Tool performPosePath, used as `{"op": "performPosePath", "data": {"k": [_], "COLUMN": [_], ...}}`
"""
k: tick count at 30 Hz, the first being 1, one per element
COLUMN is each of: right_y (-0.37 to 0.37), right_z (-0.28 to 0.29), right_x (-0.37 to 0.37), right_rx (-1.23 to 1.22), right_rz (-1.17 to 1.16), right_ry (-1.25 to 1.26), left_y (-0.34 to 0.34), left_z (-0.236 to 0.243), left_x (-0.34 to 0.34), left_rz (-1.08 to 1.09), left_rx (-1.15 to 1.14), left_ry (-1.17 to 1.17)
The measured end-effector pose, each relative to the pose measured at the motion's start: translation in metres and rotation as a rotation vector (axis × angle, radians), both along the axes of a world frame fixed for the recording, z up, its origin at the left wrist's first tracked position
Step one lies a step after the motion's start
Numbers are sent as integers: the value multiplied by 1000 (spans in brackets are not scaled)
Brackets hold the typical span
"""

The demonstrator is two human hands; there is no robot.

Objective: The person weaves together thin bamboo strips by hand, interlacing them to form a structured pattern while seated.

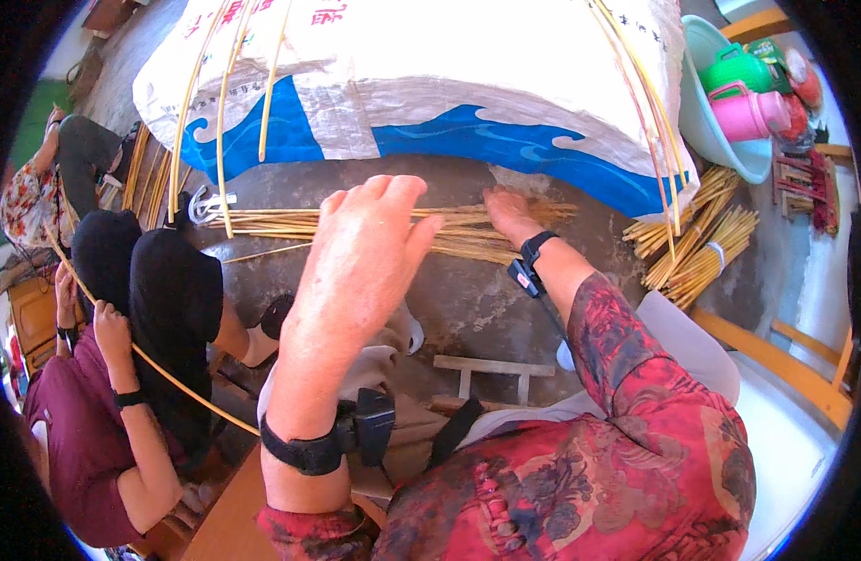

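A bundle of thin yellow-brown sticks (272, 222) lies crosswise on the grey floor in front of me. My left hand (370, 238) is raised over its middle, back toward me, with fingers stretched and thumb apart. No stick shows in it. My right hand (513, 215) reaches down onto the right part of the bundle and touches the sticks there. Its fingers are partly hidden, so their grip cannot be made out. A black strap with a small box circles each of my wrists.
Beyond the sticks lies a large white and blue woven sack (468, 84), with several long sticks on it. Tied stick bundles (716, 257) lie at the right, below a pale blue basin (706, 112). At the left, a person (103, 402) holds a long bent stick (159, 369). A low stool frame (494, 366) stands near me.
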State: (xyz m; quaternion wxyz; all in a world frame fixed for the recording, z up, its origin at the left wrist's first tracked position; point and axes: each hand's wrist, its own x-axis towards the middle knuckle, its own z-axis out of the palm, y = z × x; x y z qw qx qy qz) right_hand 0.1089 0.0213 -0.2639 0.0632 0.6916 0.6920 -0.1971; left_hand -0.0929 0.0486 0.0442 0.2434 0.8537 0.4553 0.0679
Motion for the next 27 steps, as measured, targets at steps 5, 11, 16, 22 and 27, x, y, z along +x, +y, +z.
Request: {"op": "performPosePath", "data": {"k": [5, 11, 16, 22, 27], "right_y": [-1, 0, -2, -22, -64], "right_z": [-3, 9, 39, 85, 131], "right_x": [1, 9, 19, 7, 9], "right_rx": [-61, -21, 114, -132, -7], "right_rz": [124, 10, 154, 229, 260], "right_ry": [-89, 39, 324, 356, 452], "left_y": [-4, -3, -3, -4, -3], "left_z": [-1, -3, -2, -4, -17], "left_x": [5, 7, 11, 18, 31], "left_rz": [-15, -43, -40, -51, -183], "left_rx": [-37, 1, 36, -12, 27], "left_ry": [-28, 10, -11, -25, 2]}}
